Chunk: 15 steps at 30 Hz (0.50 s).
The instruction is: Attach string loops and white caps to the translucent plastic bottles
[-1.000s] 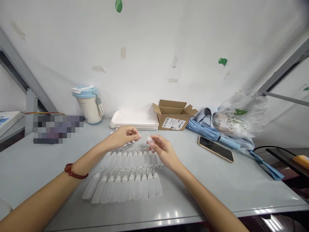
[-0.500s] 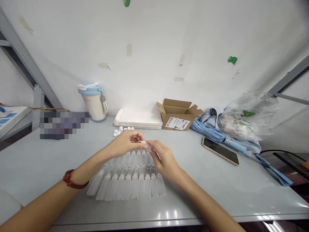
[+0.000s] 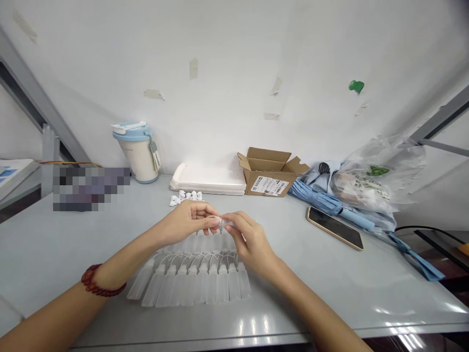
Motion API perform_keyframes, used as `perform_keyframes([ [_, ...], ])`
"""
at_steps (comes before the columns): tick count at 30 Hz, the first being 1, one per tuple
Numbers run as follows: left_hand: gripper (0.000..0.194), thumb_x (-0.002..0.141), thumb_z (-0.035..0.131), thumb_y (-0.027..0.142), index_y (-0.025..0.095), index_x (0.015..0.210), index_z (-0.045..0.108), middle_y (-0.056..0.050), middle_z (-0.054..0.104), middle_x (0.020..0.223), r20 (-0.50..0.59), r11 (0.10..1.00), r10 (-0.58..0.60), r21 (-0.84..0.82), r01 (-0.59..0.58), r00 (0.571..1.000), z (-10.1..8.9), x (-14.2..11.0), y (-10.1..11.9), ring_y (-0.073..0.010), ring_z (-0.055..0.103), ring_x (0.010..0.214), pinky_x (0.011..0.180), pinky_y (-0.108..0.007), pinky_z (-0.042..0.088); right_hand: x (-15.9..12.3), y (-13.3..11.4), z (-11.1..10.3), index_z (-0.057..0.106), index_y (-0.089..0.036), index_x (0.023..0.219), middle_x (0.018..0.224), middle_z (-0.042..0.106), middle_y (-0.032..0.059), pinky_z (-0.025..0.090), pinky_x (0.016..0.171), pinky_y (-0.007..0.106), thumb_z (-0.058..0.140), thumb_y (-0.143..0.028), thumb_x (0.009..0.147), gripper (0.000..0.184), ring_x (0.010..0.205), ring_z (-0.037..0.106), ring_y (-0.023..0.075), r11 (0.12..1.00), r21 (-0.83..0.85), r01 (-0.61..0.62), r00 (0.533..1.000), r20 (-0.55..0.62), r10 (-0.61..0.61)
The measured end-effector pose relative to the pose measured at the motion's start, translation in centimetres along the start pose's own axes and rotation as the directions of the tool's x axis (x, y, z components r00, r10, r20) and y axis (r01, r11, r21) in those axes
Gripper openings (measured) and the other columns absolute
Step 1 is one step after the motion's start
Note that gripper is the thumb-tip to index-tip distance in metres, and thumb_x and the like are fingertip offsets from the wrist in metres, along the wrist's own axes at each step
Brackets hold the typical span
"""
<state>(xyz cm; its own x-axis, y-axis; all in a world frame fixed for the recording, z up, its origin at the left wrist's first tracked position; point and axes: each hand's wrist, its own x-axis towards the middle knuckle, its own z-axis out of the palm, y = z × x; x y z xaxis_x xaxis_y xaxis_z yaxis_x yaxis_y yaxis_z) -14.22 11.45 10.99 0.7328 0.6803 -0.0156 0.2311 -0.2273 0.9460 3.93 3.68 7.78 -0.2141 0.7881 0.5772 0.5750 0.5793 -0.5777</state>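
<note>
Between my hands, a small translucent plastic dropper bottle (image 3: 222, 222) is mostly hidden by my fingertips. My left hand (image 3: 186, 223) pinches it from the left, and my right hand (image 3: 249, 242) pinches it from the right. Below my hands lie two rows of several translucent dropper bottles (image 3: 190, 285) with thin white curved tips, on the pale grey table (image 3: 54, 254). The far row (image 3: 205, 243) is partly hidden behind my hands. A small heap of white caps (image 3: 185, 197) sits just beyond my left hand. A red beaded bracelet (image 3: 102, 282) circles my left wrist.
At the back stand an insulated tumbler (image 3: 135, 154), a stack of white paper trays (image 3: 207, 179) and an open cardboard box (image 3: 270, 173). To the right lie a phone (image 3: 334, 228), a folded blue umbrella (image 3: 326, 204) and a plastic bag (image 3: 377, 178).
My hands have come closer together around the small bottle, and its thin looped tip no longer shows. The view has shifted, bringing the white caps into sight beyond my left hand.
</note>
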Motion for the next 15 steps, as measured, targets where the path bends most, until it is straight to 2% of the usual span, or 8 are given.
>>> perform_keyframes([
  [6, 0.022, 0.077, 0.064, 0.037, 0.018, 0.089, 0.067, -0.003, 0.07, 0.075, -0.057, 0.998, -0.039, -0.049, 0.036, 0.998, 0.63, -0.02, 0.23, -0.0161, 0.062, 0.068, 0.064, -0.029, 0.049, 0.26, -0.27, -0.27, 0.062, -0.022, 0.103, 0.092, 0.067, 0.0049, 0.047, 0.073, 0.029, 0.042, -0.019, 0.092, 0.022, 0.082, 0.061, 0.0166, 0.974, 0.154, -0.165, 0.986, 0.006, 0.166],
  [10, 0.02, 0.08, 0.061, 0.036, 0.017, 0.086, 0.068, -0.002, 0.069, 0.073, -0.039, 0.995, -0.02, -0.095, 0.016, 0.999, 0.76, 0.0, 0.13, -0.0155, 0.062, 0.068, 0.067, -0.029, 0.05, 0.26, -0.26, -0.27, 0.056, -0.019, 0.105, 0.082, 0.066, 0.0031, 0.043, 0.058, 0.024, 0.043, -0.024, 0.092, 0.019, 0.066, 0.057, 0.0137, 0.94, 0.195, -0.279, 0.96, 0.031, 0.278],
  [12, 0.021, 0.081, 0.06, 0.036, 0.017, 0.082, 0.068, -0.002, 0.068, 0.072, -0.02, 0.993, -0.026, -0.12, 0.024, 0.999, 0.75, 0.03, 0.03, -0.015, 0.062, 0.067, 0.066, -0.028, 0.05, 0.18, -0.2, -0.27, 0.051, -0.019, 0.107, 0.076, 0.064, 0.0017, 0.039, 0.054, 0.023, 0.043, -0.024, 0.092, 0.018, 0.059, 0.054, 0.0127, 0.941, 0.186, -0.284, 0.959, 0.041, 0.281],
  [15, 0.024, 0.081, 0.059, 0.038, 0.015, 0.078, 0.067, -0.003, 0.066, 0.071, 0.029, 0.985, -0.068, -0.155, 0.072, 0.997, 0.71, 0.0, -0.02, -0.0145, 0.061, 0.064, 0.064, -0.028, 0.051, 0.1, -0.21, -0.41, 0.047, -0.02, 0.107, 0.077, 0.063, 0.0021, 0.039, 0.056, 0.024, 0.042, -0.024, 0.092, 0.017, 0.065, 0.056, 0.014, 0.952, 0.172, -0.254, 0.966, 0.082, 0.243],
])
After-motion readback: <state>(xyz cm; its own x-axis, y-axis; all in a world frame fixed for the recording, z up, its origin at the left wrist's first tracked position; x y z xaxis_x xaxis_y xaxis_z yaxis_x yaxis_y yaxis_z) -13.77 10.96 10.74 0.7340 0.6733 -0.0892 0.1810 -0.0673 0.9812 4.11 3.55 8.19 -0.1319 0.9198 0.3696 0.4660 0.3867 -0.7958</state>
